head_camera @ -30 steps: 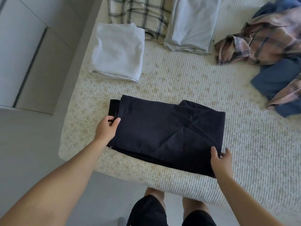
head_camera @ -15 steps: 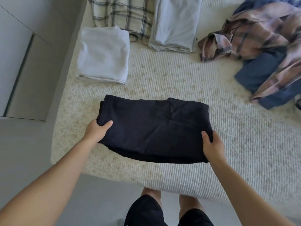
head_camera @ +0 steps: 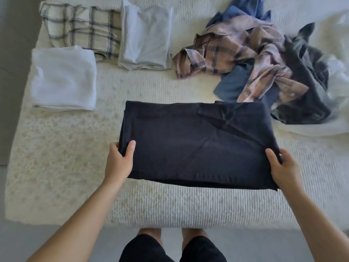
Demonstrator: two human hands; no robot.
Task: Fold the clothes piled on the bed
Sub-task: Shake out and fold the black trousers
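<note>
The left hand (head_camera: pixel 119 161) grips the left edge of a folded, dark navy rectangular garment (head_camera: pixel 198 144), thumb on top of the cloth and the other fingers curled beneath it. The right hand (head_camera: pixel 283 167) grips the garment's right edge the same way, thumb lying on the top surface, fingers wrapped under the side. The garment spans flat between the two hands, over the near part of the cream, ribbed-knit bed cover (head_camera: pixel 170 205); whether it rests on the cover or is held just above it cannot be told.

Beyond the left hand's fingers lies a folded white knitted garment (head_camera: pixel 63 78). Further out sit a folded cream shirt with a dark check (head_camera: pixel 83 28) and, touching its right side, a folded pale grey top (head_camera: pixel 145 38).

Beyond the right hand's fingers lies the unfolded pile: a crumpled pink-and-brown plaid shirt (head_camera: pixel 245 53) tangled over a blue garment (head_camera: pixel 232 86), with a dark grey garment (head_camera: pixel 306 95) at its right, just beside the navy garment's far right corner.
</note>
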